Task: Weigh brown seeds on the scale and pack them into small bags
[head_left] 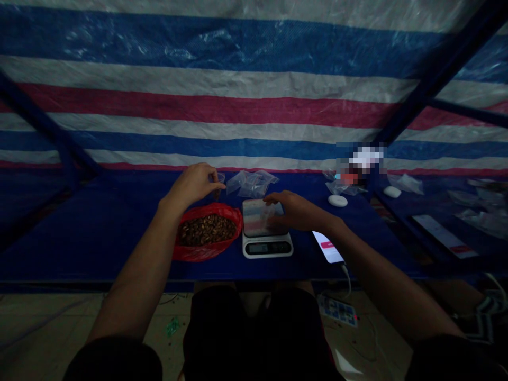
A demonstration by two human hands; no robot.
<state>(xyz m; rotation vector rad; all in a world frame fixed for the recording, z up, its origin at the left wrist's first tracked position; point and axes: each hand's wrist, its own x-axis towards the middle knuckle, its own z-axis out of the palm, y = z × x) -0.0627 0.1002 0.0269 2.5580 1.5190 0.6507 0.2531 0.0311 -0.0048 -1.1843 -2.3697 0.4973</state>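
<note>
My left hand (195, 182) hovers above a red plastic bag (206, 250) full of brown seeds (207, 228), its fingers pinched on a small clear cup (220, 179). A white digital kitchen scale (265, 244) stands right of the bag. My right hand (291, 210) rests on the scale's platform, fingers curled over a small clear bag lying there. Both sit on a dark blue table (99, 238).
A pile of small clear plastic bags (251, 182) lies behind the scale. A lit phone (328, 246) with a cable lies right of the scale. Two white round objects (337, 200) sit further right. A striped tarpaulin (238, 106) hangs behind. A power strip (337, 310) lies on the floor.
</note>
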